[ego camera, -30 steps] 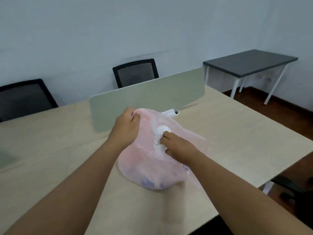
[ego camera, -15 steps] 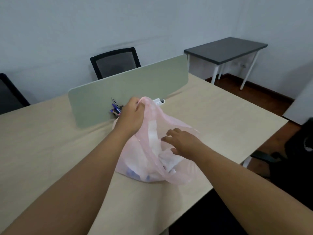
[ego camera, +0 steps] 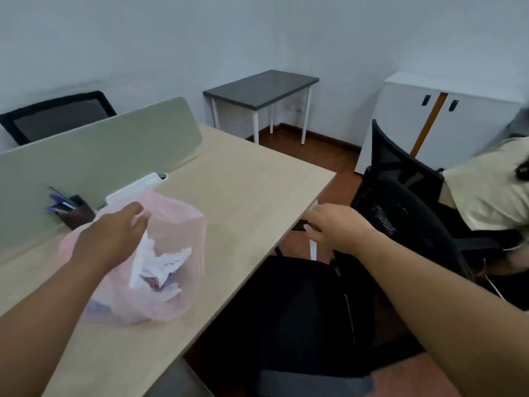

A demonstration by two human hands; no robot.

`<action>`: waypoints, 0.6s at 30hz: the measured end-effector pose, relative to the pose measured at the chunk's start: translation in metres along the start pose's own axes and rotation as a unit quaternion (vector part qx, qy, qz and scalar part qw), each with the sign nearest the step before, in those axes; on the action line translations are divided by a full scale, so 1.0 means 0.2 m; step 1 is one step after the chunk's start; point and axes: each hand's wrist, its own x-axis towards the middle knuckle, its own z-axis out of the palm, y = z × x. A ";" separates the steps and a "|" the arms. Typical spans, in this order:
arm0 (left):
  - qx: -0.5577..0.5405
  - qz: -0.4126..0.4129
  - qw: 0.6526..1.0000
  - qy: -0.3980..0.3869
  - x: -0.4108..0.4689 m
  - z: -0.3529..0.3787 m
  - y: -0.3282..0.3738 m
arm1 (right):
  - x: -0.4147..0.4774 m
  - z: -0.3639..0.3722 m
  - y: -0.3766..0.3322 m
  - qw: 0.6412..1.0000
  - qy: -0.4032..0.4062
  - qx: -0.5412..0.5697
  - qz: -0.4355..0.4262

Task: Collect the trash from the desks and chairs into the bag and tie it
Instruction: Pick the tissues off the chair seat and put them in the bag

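So collecting is mid-way: pink bag [ego camera: 160,253] sits on the desk [ego camera: 243,196], crumpled paper already inside, mouth untied; left hand [ego camera: 114,239] pinches its rim. Right hand [ego camera: 340,227] is out past the desk edge near the black chair [ego camera: 400,219], fingers curled — closed on anything, can't tell. No trash visible on the chair seat; too dark. Tying is still left

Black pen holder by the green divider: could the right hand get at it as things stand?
Probably not directly. The right hand is off the desk edge by the black chair, and the pink plastic bag, held up by the left hand, stands between it and the black pen holder.
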 end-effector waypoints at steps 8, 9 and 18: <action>0.082 -0.050 0.995 0.010 -0.20 0.17 0.09 | -0.79 0.22 0.67 0.996 -0.064 -0.053 0.010; 0.085 -0.059 0.995 0.009 -0.22 0.19 0.09 | -0.86 0.26 0.73 0.995 -0.078 -0.060 0.018; 0.103 -0.084 0.991 0.008 -0.35 0.17 0.26 | -1.04 0.41 0.81 0.992 -0.047 0.067 0.093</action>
